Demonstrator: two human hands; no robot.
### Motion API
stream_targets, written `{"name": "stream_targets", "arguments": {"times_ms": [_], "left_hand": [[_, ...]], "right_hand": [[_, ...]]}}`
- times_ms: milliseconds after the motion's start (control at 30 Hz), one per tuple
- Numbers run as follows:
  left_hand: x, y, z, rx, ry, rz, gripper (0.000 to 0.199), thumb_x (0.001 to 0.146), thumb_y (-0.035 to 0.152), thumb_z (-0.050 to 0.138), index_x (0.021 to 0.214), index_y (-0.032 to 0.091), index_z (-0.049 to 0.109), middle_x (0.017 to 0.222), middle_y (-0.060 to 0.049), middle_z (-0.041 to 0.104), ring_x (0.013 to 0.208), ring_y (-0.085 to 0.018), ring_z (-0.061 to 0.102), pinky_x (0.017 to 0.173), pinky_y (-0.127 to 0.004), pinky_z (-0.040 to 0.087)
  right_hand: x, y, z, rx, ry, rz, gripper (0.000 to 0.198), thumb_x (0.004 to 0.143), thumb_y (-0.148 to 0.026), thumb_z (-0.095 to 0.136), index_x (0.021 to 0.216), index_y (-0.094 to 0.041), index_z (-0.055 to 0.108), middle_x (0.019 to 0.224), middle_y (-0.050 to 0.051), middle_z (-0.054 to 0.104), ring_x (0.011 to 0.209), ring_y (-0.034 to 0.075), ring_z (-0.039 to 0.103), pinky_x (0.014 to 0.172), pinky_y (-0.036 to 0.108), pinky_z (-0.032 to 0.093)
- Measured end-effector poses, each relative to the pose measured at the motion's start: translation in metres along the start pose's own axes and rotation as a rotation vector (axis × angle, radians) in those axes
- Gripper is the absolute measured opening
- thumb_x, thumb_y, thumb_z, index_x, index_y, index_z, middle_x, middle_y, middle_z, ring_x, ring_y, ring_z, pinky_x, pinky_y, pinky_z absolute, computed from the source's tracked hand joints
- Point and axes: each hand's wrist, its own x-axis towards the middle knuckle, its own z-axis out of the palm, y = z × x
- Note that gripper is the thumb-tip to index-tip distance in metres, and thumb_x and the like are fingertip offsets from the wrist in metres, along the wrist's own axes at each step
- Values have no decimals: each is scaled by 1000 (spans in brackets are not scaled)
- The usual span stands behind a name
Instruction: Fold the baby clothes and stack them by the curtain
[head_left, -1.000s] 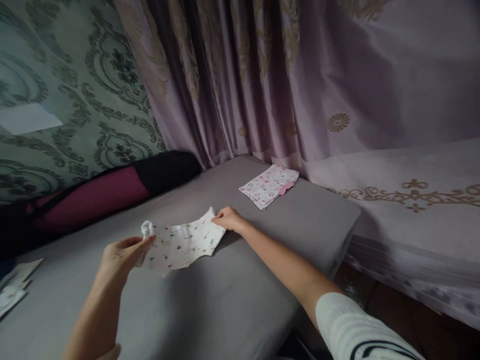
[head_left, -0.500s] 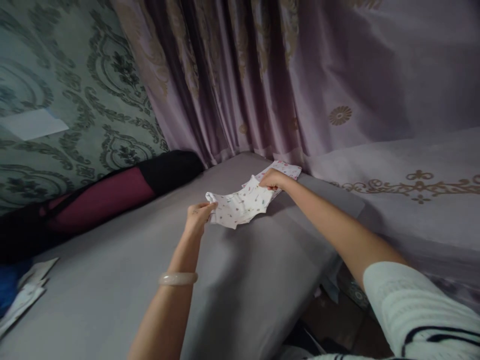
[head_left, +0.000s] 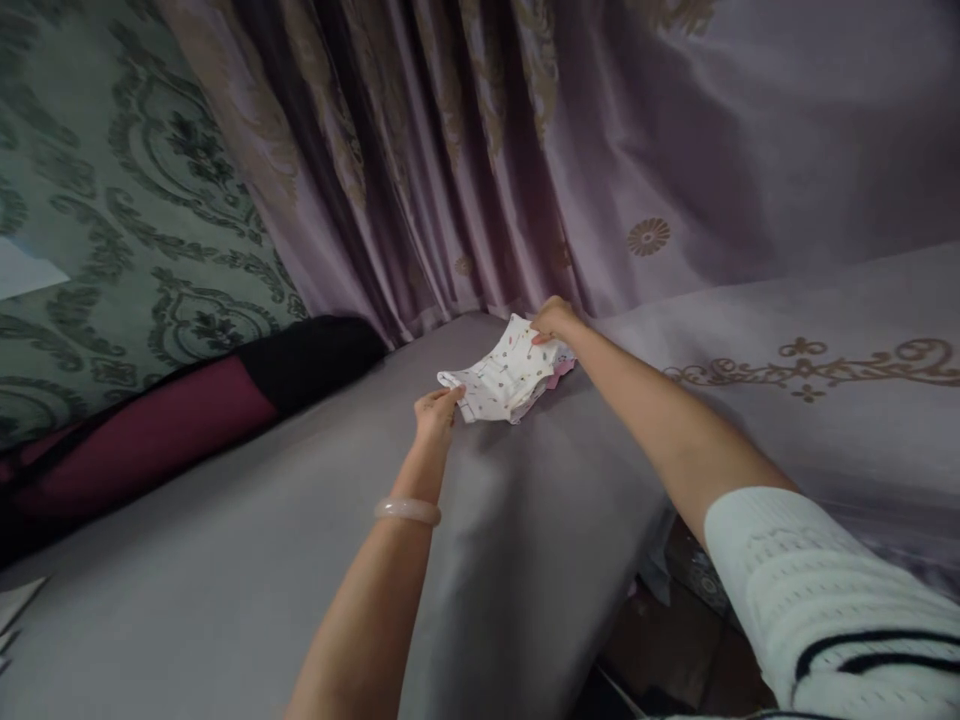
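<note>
Small white printed underpants (head_left: 499,375) are stretched between my two hands at the far end of the bed. My left hand (head_left: 439,408) pinches their near left corner, thumb on top. At the upper right edge, my right hand (head_left: 553,322) grips the same cloth with its fingers closed. Beneath and behind the underpants, a pink-patterned folded cloth (head_left: 561,372) shows only at its edge. The rest of it is covered by the white cloth and my right hand. A pale bangle (head_left: 407,511) circles my left wrist.
The grey-sheeted bed (head_left: 225,600) spreads below my arms. Along the patterned wall lies a long black and maroon bag (head_left: 150,425). Purple curtains (head_left: 420,180) hang right behind the bed's far corner. Part of a pale cloth (head_left: 19,605) shows at the left edge.
The white underpants have moved right and away from me, now over the pink-patterned cloth. Both hands keep their hold, and the view has turned slightly right.
</note>
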Motion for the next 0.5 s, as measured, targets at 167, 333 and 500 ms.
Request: {"name": "stream_targets", "arguments": {"times_ms": [167,333,500], "left_hand": [[17,-8,28,-80,28,-75,27,57,27,80,67,12,60,47,6,45,37,-4,31,39,-20,20],[27,-13,53,-110,41,-127,25,60,23,79,63,13,56,45,7,42,36,-3,30,38,-20,18],[33,-20,71,-153,-9,-117,26,62,21,77,60,15,52,44,7,42,35,-3,30,36,-19,19]], "right_hand": [[15,3,-7,-34,21,73,25,73,-6,67,96,-16,71,95,8,71,82,18,68,68,23,57],[35,19,-5,1,11,46,30,75,-12,64,102,-20,73,88,4,72,79,15,68,69,20,54],[50,36,-4,-100,-20,13,28,75,-17,63,101,-20,75,87,6,73,84,17,68,77,23,50]]}}
